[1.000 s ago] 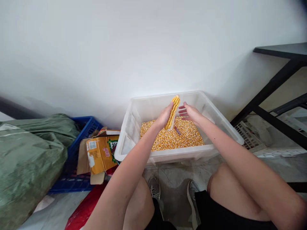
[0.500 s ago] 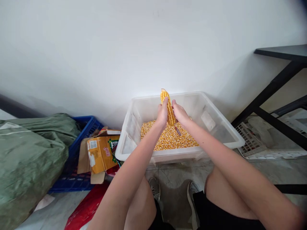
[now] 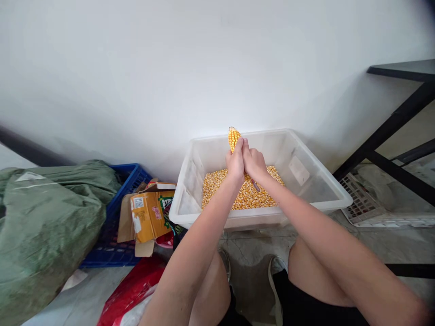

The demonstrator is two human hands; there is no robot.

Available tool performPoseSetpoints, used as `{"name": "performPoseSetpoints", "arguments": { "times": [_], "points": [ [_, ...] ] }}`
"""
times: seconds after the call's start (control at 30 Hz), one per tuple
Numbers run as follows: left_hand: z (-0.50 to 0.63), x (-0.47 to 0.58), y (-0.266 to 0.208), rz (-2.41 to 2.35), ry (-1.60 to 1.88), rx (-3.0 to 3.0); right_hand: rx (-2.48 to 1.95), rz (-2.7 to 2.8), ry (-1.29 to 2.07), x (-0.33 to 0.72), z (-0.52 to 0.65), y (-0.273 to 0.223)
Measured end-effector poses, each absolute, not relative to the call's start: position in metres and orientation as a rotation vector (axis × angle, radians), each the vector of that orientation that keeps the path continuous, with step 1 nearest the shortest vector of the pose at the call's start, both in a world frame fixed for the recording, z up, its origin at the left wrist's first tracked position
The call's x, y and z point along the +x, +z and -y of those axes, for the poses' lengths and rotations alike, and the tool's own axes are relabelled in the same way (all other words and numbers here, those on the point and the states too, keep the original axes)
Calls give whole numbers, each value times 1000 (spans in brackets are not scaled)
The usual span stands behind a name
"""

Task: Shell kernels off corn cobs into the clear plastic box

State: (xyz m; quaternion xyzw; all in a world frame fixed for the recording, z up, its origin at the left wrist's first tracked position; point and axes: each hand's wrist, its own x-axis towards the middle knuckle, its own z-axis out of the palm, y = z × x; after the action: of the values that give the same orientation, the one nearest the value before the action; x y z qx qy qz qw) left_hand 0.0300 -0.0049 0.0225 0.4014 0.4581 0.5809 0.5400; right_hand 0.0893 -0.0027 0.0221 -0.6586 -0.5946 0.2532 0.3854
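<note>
Above the kernels, an ear of corn (image 3: 233, 136) is held upright and slightly tilted, its pale tip pointing away from me. My left hand (image 3: 235, 159) is wrapped round its left side. Pressed against the ear from the right is my right hand (image 3: 254, 162), with both thumbs side by side; the ear's lower part is hidden behind the hands. Loose yellow corn kernels (image 3: 217, 183) cover the bottom of a translucent white plastic bin (image 3: 316, 188). A thin dark object (image 3: 255, 185) shows just below my right hand, over the kernels; its kind is unclear.
Left of the bin are an open orange cardboard box (image 3: 149, 215), a blue crate (image 3: 132, 174), a green sack (image 3: 57, 217) and a red bag (image 3: 136, 285). A black metal frame (image 3: 377, 120) and a white basket (image 3: 362, 201) stand on the right. Behind is a white wall (image 3: 217, 68).
My hands have come together round the ear, covering more of its lower part; the right hand has closed in from the side. The view has shifted slightly, moving the scene right.
</note>
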Motion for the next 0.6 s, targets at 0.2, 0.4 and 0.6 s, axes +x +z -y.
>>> {"name": "performPoseSetpoints", "arguments": {
  "times": [0.2,0.4,0.6],
  "points": [
    [7,28,25,-1083,1442,905,-1629,1534,600,96,1,19],
    [1,29,15,-1166,1488,985,-1598,1501,577,101,0,25],
    [-1,24,14,-1190,1430,1037,-1583,1458,662,99,-1,23]
  ]
}}
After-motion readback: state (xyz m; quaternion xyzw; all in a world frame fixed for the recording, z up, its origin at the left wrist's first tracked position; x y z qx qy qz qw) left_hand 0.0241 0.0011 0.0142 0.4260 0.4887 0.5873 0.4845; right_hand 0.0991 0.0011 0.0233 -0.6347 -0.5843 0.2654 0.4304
